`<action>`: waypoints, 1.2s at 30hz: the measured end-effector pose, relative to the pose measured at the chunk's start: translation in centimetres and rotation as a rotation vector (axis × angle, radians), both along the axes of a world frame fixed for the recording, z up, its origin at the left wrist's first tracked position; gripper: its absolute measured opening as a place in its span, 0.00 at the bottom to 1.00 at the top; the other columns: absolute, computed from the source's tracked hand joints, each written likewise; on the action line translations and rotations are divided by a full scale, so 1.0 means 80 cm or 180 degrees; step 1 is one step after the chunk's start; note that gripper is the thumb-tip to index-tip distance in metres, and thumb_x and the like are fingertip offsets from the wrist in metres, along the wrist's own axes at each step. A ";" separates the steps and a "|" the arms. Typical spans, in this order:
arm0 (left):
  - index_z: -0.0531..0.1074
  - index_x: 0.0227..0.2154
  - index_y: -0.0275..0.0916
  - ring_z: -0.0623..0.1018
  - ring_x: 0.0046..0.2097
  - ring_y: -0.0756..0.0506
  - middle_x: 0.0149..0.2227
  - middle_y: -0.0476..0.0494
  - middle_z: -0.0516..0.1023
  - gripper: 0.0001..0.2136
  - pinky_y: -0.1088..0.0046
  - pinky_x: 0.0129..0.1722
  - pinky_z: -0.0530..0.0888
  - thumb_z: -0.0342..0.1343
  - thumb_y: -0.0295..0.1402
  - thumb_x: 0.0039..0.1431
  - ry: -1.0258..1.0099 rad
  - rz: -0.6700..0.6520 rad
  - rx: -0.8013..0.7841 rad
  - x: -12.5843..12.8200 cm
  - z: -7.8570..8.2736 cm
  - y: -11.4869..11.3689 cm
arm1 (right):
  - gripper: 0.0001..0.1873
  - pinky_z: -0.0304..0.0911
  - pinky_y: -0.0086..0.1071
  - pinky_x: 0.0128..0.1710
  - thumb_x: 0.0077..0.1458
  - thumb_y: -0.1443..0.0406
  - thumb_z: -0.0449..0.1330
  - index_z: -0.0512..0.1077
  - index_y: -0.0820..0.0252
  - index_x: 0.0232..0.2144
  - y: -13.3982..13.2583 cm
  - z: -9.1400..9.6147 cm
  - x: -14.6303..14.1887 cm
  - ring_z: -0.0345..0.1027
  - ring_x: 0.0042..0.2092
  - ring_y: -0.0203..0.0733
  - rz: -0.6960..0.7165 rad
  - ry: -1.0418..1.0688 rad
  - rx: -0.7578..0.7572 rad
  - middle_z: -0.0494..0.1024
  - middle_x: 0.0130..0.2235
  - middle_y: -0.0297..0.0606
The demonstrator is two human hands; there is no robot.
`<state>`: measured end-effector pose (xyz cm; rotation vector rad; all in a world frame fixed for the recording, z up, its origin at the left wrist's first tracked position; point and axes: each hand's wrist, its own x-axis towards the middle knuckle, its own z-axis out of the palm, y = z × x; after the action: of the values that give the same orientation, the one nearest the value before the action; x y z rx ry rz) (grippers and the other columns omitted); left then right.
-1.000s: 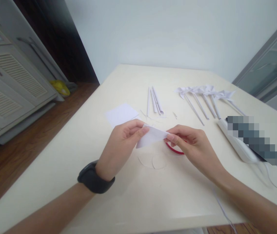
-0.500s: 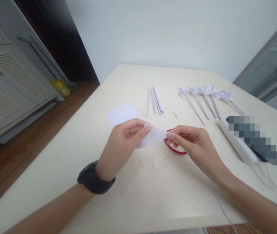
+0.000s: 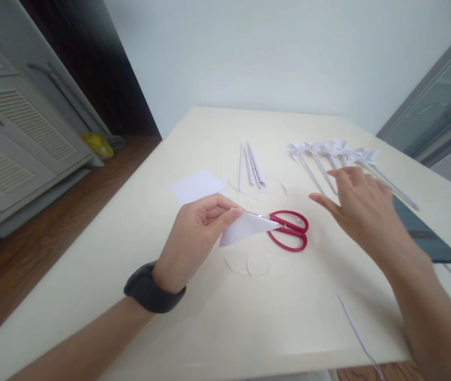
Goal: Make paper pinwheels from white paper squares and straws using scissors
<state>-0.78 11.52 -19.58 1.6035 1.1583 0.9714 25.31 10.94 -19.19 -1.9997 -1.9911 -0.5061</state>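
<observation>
My left hand (image 3: 208, 225), with a black band on the wrist, pinches a folded piece of white paper (image 3: 247, 227) between thumb and fingers. Under and just behind the paper lie red-handled scissors (image 3: 289, 229) on the table, their blades partly covered by it. My right hand (image 3: 362, 206) is off the paper, raised over the right side of the table with thumb and fingers apart and nothing in it. Beyond it lie several white paper pinwheels (image 3: 334, 151) on paper sticks, some sticks partly hidden by the hand.
White paper sheets (image 3: 197, 185) lie left of several rolled paper tubes (image 3: 251, 165). Thin paper strips (image 3: 257, 264) are scattered on the table (image 3: 194, 328). A dark flat object (image 3: 427, 235) sits at the right, near a white cable (image 3: 358, 336) hanging over the front edge.
My right hand has let go of the paper and moved right and up, its fingers spreading. The scissors now show more fully. My left hand keeps its hold on the paper.
</observation>
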 end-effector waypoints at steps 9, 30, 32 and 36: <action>0.71 0.29 0.38 0.71 0.28 0.51 0.28 0.49 0.77 0.10 0.79 0.25 0.64 0.53 0.39 0.54 0.0040 -0.0087 -0.0075 -0.001 -0.002 0.000 | 0.37 0.44 0.64 0.43 0.48 0.43 0.50 0.54 0.57 0.54 -0.013 -0.029 0.122 0.66 0.39 0.69 -0.0729 -0.0085 -0.0220 0.67 0.45 0.64; 0.73 0.29 0.39 0.73 0.29 0.52 0.29 0.52 0.77 0.08 0.80 0.30 0.68 0.51 0.36 0.56 0.0577 -0.0494 0.0279 -0.001 0.000 -0.003 | 0.03 0.59 0.26 0.32 0.53 0.66 0.57 0.69 0.58 0.29 -0.024 -0.002 -0.094 0.66 0.32 0.31 0.1852 0.2735 -0.1357 0.74 0.29 0.29; 0.73 0.29 0.39 0.73 0.29 0.52 0.29 0.52 0.77 0.08 0.80 0.30 0.69 0.51 0.35 0.56 0.0626 -0.0505 0.0313 -0.001 0.001 -0.004 | 0.03 0.58 0.25 0.30 0.53 0.67 0.56 0.69 0.59 0.28 -0.024 -0.003 -0.094 0.65 0.31 0.31 0.1804 0.2768 -0.1336 0.73 0.28 0.29; 0.73 0.29 0.40 0.73 0.30 0.52 0.30 0.52 0.77 0.08 0.80 0.31 0.69 0.51 0.36 0.56 0.0585 -0.0502 0.0221 -0.001 0.000 -0.003 | 0.05 0.56 0.25 0.29 0.54 0.68 0.56 0.68 0.59 0.26 -0.027 -0.005 -0.096 0.64 0.30 0.30 0.1689 0.2805 -0.1275 0.72 0.27 0.28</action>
<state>-0.83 11.28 -19.62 1.8413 1.1107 0.7825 17.62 8.81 -19.55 -1.3535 -1.9370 0.8047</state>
